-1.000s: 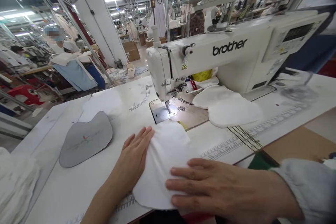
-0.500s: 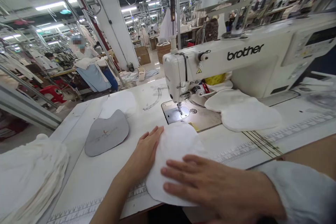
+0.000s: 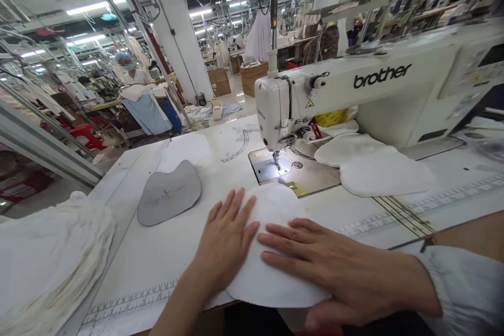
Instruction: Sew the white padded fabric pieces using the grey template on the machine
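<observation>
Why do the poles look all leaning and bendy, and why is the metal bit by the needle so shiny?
In the head view, what looks like a very wide lens stretches things toward the edges, so the white pillar leans; in that view, the steel needle plate shows bright glare, and the ceiling lights burn out to plain white.

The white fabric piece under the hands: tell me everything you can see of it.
The white fabric piece is a soft, matte, padded-looking cut shape with a smooth, rounded near edge. It lies flat on the white sewing table, its far edge close to the metal needle plate. The left hand rests flat along its left side, and the right hand spreads across it, covering much of the middle.
</observation>
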`<action>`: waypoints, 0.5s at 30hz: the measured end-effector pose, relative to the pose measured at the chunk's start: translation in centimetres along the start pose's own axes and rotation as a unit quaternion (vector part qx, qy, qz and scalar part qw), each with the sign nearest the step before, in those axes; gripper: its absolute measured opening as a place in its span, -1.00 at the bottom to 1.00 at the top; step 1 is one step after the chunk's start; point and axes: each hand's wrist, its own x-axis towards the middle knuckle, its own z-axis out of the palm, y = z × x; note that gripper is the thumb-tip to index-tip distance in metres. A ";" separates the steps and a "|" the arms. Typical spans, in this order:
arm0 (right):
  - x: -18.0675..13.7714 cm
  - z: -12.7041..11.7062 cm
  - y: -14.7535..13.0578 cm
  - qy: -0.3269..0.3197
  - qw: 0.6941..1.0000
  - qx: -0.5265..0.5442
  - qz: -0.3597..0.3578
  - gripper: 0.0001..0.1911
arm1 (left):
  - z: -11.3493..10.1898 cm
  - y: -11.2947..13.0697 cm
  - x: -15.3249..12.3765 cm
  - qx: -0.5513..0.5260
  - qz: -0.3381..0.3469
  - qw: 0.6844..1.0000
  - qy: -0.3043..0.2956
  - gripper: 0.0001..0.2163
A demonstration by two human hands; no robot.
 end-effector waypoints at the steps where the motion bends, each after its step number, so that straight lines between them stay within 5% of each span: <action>1: -0.3 0.2 0.0 0.001 1.000 -0.015 0.003 -0.23 | 0.0 -0.7 -0.5 0.011 -0.011 1.000 0.010 -0.57; 6: -2.3 2.2 -0.1 0.058 0.991 -0.114 0.025 -0.23 | -0.1 -3.7 -5.0 0.066 -0.034 0.990 0.119 -0.65; 8: -3.0 3.0 -0.1 0.104 0.983 -0.143 0.044 -0.25 | 0.1 -3.7 -7.2 0.070 0.007 0.980 0.188 -0.69; 11: -3.5 3.6 -0.2 0.163 0.973 -0.153 0.052 -0.41 | 0.4 -2.5 -9.3 0.014 0.042 0.979 0.200 -0.75; 15: -3.0 3.7 -0.3 0.204 0.964 -0.163 0.037 -0.51 | 0.5 0.1 -8.6 -0.031 -0.139 0.969 0.200 -0.80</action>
